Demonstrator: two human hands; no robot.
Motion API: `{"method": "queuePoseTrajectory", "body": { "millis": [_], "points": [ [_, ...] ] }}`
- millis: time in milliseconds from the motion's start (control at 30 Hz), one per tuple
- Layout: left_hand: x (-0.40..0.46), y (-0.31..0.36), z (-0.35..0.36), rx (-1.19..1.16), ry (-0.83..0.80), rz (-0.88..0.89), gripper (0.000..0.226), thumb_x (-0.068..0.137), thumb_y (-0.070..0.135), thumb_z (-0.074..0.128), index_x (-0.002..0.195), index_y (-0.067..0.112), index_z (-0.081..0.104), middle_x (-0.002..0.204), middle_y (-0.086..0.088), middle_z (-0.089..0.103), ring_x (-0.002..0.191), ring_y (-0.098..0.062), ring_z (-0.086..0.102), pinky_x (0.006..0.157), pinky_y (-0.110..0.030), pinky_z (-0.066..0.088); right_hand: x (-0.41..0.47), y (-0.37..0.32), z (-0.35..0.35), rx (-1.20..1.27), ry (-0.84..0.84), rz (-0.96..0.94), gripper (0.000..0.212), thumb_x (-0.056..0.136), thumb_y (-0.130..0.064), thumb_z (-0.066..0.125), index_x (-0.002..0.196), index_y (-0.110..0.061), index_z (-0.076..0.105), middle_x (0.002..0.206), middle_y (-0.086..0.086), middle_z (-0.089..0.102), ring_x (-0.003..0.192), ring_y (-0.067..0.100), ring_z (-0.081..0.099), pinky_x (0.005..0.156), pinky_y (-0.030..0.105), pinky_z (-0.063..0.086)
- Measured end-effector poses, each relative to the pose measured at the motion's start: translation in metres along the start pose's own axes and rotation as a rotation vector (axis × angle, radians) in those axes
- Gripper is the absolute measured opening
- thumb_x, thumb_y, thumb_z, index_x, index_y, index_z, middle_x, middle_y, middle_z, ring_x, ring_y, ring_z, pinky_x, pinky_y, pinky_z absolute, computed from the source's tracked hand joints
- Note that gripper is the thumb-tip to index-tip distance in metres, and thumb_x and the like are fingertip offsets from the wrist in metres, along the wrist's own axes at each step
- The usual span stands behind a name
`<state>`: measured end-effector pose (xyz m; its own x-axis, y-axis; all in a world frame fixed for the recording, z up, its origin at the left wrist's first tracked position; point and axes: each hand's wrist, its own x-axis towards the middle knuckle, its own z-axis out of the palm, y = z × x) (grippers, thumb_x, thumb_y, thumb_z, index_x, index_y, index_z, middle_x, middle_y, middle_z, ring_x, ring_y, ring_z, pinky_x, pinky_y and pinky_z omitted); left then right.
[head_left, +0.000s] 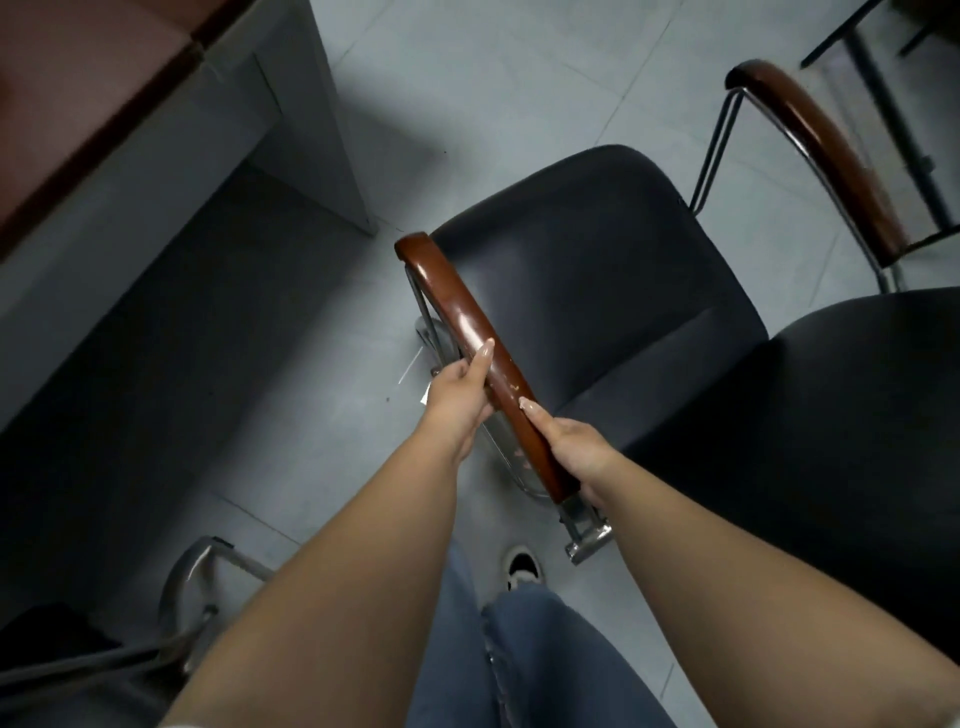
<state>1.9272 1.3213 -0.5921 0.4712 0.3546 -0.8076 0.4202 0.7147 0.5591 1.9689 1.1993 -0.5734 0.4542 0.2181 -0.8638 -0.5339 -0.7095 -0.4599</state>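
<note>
View from above: a person's two bare forearms reach down to a black chair (597, 270) standing on a grey tiled floor (493, 78), to the right of a desk (156, 130). Both hands grasp the chair's near armrest (457, 301), a glossy brown wooden bar on a thin metal frame.

The person appears to be moving the chair. To do this well, it seems best to hold firmly with both hands and pull evenly along the bar (a one-sided tug would likely swing the seat round).

The left hand (460, 395) wraps the middle of the armrest from the left side. Its fingers curl underneath, out of sight, and its thumb lies straight along the top. The right hand (576, 449) clasps the back end of the same bar from the right, thumb stretched forward on the wood. Neither hand is loose.

A second armrest (810, 150) shows on the chair's far side.
</note>
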Motion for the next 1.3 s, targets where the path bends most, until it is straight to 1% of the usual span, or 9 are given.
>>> {"method": "queuePoseTrajectory", "body": {
  "millis": [200,333,533,700,833,933,1100,1200,1300],
  "points": [
    [-0.040,-0.053,-0.008,-0.140,0.098,0.033,0.028,0.092,0.036,0.053,0.098,0.009,0.059,0.105,-0.014,0.067,0.093,-0.022,0.065,0.090,-0.031,0.052,-0.025,0.042,-0.003,-0.073,-0.096,-0.008,0.051,0.085,-0.054,0.055,0.095,-0.005,0.065,0.091,0.015,0.068,0.072,0.019,0.060,0.064,0.023,0.048],
    [-0.080,-0.100,-0.008,-0.259,0.164,0.031,0.040,0.094,0.033,0.051,0.116,0.001,0.056,0.111,-0.017,0.065,0.093,-0.022,0.065,0.081,-0.025,0.054,-0.048,0.082,-0.014,-0.184,-0.178,-0.025,0.047,0.086,-0.054,0.053,0.091,-0.008,0.066,0.079,0.006,0.064,0.066,0.014,0.058,0.058,0.019,0.046],
    [-0.119,-0.150,-0.002,-0.331,0.228,0.033,0.038,0.095,0.031,0.049,0.120,0.002,0.055,0.114,-0.017,0.065,0.098,-0.022,0.064,0.071,-0.018,0.056,-0.067,0.126,-0.028,-0.277,-0.215,-0.023,0.039,0.086,-0.053,0.054,0.076,-0.017,0.061,0.071,0.002,0.062,0.064,0.013,0.057,0.056,0.019,0.044],
    [-0.137,-0.170,0.001,-0.329,0.253,0.022,0.038,0.096,0.036,0.046,0.121,0.009,0.055,0.112,-0.012,0.067,0.099,-0.021,0.065,0.084,-0.027,0.051,-0.073,0.146,-0.030,-0.314,-0.201,-0.096,0.037,0.088,-0.052,0.052,0.094,-0.017,0.063,0.088,0.004,0.063,0.074,0.015,0.057,0.064,0.022,0.044],
    [-0.165,-0.201,0.006,-0.174,0.271,-0.029,0.035,0.096,0.040,0.043,0.102,0.011,0.060,0.095,-0.005,0.067,0.083,-0.014,0.063,0.082,-0.025,0.048,-0.077,0.156,-0.031,-0.307,-0.154,-0.175,0.049,0.092,-0.046,0.050,0.127,-0.012,0.056,0.118,0.007,0.062,0.106,0.024,0.058,0.094,0.031,0.045],
    [-0.194,-0.229,0.011,-0.226,0.275,-0.025,0.031,0.097,0.035,0.044,0.087,0.012,0.062,0.097,-0.007,0.068,0.087,-0.014,0.064,0.085,-0.026,0.047,-0.094,0.163,-0.036,-0.264,-0.097,-0.221,0.048,0.093,-0.043,0.049,0.130,-0.012,0.053,0.125,0.010,0.059,0.113,0.026,0.055,0.100,0.035,0.042],
    [-0.253,-0.262,0.013,-0.314,0.296,0.046,0.028,0.097,0.028,0.046,0.083,0.010,0.060,0.086,-0.006,0.068,0.083,-0.014,0.064,0.085,-0.023,0.048,-0.147,0.200,-0.042,-0.091,0.071,-0.306,0.027,0.094,-0.036,0.050,0.108,-0.015,0.059,0.108,0.006,0.060,0.104,0.024,0.055,0.086,0.029,0.038],
    [-0.296,-0.284,0.015,-0.378,0.313,0.099,0.025,0.098,0.025,0.045,0.083,0.010,0.060,0.083,-0.006,0.067,0.079,-0.014,0.063,0.084,-0.024,0.047,-0.187,0.234,-0.042,0.065,-0.019,-0.271,0.018,0.096,-0.027,0.050,0.091,-0.014,0.062,0.101,0.006,0.065,0.095,0.020,0.060,0.087,0.029,0.044],
    [-0.335,-0.307,0.029,-0.403,0.301,0.121,0.023,0.097,0.024,0.046,0.085,0.010,0.060,0.082,-0.006,0.066,0.077,-0.016,0.063,0.081,-0.027,0.048,-0.226,0.258,-0.054,0.076,-0.083,-0.275,0.022,0.095,-0.026,0.050,0.083,-0.013,0.062,0.081,0.003,0.065,0.072,0.013,0.059,0.063,0.022,0.044]
  ]
}}
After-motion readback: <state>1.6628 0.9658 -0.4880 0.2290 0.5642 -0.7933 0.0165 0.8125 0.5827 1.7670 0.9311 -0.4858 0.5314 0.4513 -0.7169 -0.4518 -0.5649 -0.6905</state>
